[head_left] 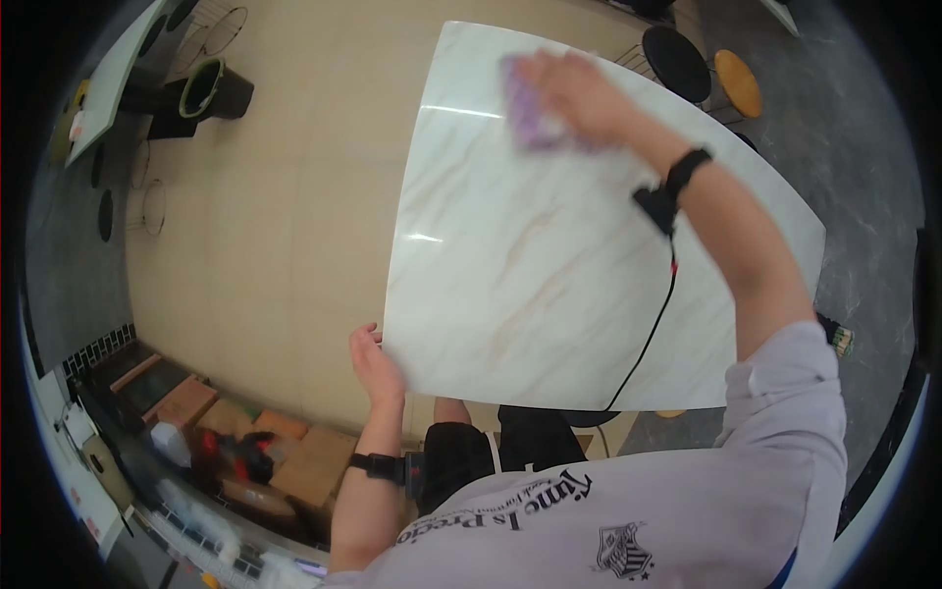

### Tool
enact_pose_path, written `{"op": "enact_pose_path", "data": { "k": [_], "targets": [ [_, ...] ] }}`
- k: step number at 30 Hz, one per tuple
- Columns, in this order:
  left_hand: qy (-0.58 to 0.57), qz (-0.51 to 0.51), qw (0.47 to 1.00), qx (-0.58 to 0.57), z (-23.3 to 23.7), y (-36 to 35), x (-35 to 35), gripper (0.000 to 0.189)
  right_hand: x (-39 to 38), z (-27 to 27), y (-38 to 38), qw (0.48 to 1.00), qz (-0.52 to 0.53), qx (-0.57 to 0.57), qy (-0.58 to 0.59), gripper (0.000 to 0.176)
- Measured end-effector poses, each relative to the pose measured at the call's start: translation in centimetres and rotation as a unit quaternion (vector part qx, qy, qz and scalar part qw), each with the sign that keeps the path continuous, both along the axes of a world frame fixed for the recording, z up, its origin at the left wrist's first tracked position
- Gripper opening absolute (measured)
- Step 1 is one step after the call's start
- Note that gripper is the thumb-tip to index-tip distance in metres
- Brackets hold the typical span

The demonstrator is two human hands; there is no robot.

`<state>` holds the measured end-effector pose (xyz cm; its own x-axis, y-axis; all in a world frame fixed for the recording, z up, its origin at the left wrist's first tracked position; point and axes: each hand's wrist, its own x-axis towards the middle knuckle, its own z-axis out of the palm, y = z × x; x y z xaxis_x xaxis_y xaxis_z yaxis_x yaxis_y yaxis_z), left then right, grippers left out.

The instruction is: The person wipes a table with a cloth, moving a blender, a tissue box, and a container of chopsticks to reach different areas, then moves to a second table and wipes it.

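A purple cloth (530, 113) lies pressed against the far part of a white marble-patterned table (520, 265). My right hand (579, 93) is closed over the cloth; both look smeared by motion. At the near left corner of the table, my left hand (377, 365) is against the edge, its fingers bent around the side. Part of its grip is hidden from me. Black straps circle both of my forearms, and a thin black cable (650, 339) runs from the right one across the tabletop.
Round stools, one black (677, 64) and one orange (738, 83), stand beyond the table's far right edge. A dark bin (231, 95) is on the tiled floor at the upper left. Cardboard boxes (314, 463) sit at the lower left.
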<state>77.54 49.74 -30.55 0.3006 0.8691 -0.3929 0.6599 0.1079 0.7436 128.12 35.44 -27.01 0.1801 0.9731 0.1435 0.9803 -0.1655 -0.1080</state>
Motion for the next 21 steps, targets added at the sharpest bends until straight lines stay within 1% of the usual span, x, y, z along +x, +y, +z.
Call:
{"op": "enact_pose_path", "data": {
  "k": [1, 2, 3, 4, 5, 6, 8, 9, 10, 11, 12, 13, 14, 15, 16, 17, 18, 19, 20, 21],
  "targets": [
    [0.007, -0.027, 0.998, 0.049, 0.1, -0.3, -0.2, 0.044, 3.9, -0.3, 0.6, 0.996, -0.07, -0.032, 0.046, 0.058],
    [0.015, -0.024, 0.998, 0.047, 0.3, -0.4, -0.1, 0.044, 7.2, 0.0, 1.0, 0.985, -0.085, -0.055, 0.138, 0.059],
    [0.007, -0.001, 1.0, 0.029, 0.6, -0.5, 0.1, 0.043, 6.4, 2.3, 2.1, 0.984, -0.083, -0.058, 0.145, 0.059],
    [-0.004, 0.021, 1.0, 0.011, 0.7, -0.5, 0.4, 0.041, 4.3, 5.6, 3.8, 0.946, -0.211, -0.14, 0.204, 0.056],
    [-0.003, 0.021, 1.0, 0.01, 0.6, -0.5, 0.4, 0.041, 2.5, 7.4, 4.9, 0.881, -0.334, -0.217, 0.255, 0.059],
    [0.002, 0.02, 1.0, 0.019, 0.5, -0.5, 0.3, 0.041, 1.2, 7.3, 5.1, 0.88, -0.335, -0.219, 0.256, 0.059],
    [0.007, 0.013, 0.999, 0.03, 0.2, -0.4, 0.4, 0.041, -0.8, 5.7, 4.6, 0.893, -0.404, -0.095, 0.175, 0.054],
    [0.023, -0.014, 0.996, 0.084, -0.1, -0.4, 0.3, 0.042, -1.2, 3.5, 4.1, 0.891, -0.407, -0.094, 0.177, 0.054],
    [0.039, -0.042, 0.989, 0.136, -0.2, -0.5, 0.1, 0.042, -1.5, 0.5, 3.3, 0.929, -0.367, 0.008, 0.057, 0.054],
    [0.037, -0.048, 0.989, 0.136, -0.3, -0.5, 0.2, 0.042, -2.0, -1.9, 2.3, 0.939, -0.318, 0.108, -0.069, 0.054],
    [0.011, -0.03, 0.993, 0.114, -0.4, -0.5, 0.4, 0.043, -3.9, -3.4, 1.3, 0.937, -0.325, 0.096, -0.085, 0.052],
    [-0.014, -0.013, 0.996, 0.092, -0.3, -0.5, 0.4, 0.043, -6.7, -4.0, 0.4, 0.934, -0.333, 0.084, -0.101, 0.06],
    [-0.019, -0.022, 0.995, 0.092, -0.3, -0.4, 0.6, 0.043, -10.6, -3.3, -0.5, 0.935, -0.348, 0.058, -0.042, 0.061],
    [-0.001, -0.031, 0.995, 0.096, -0.2, -0.3, 0.7, 0.045, -15.5, -2.2, -1.5, 0.932, -0.361, 0.034, 0.018, 0.063],
    [0.016, -0.04, 0.994, 0.1, -0.1, -0.2, 0.9, 0.046, -20.3, -1.8, -2.8, 0.932, -0.362, 0.022, 0.015, 0.064],
    [0.009, -0.049, 0.994, 0.1, 0.0, 0.0, 1.2, 0.046, -25.1, -1.3, -4.1, 0.932, -0.362, 0.009, 0.013, 0.065],
    [0.034, -0.048, 0.995, 0.081, 0.3, 0.0, 1.1, 0.048, -30.1, 0.1, -5.3, 0.928, -0.366, -0.042, 0.047, 0.065],
    [0.057, -0.047, 0.995, 0.064, 0.7, 0.0, 1.2, 0.051, -34.8, 0.9, -6.8, 0.918, -0.38, -0.056, 0.099, 0.064],
    [0.048, -0.061, 0.995, 0.065, 0.8, 0.0, 1.5, 0.051, -38.9, 1.6, -8.1, 0.904, -0.395, -0.066, 0.149, 0.064],
    [0.08, -0.055, 0.992, 0.076, 0.6, 0.1, 1.6, 0.053, -42.6, 2.4, -9.5, 0.878, -0.423, -0.047, 0.218, 0.064]
  ]
}}
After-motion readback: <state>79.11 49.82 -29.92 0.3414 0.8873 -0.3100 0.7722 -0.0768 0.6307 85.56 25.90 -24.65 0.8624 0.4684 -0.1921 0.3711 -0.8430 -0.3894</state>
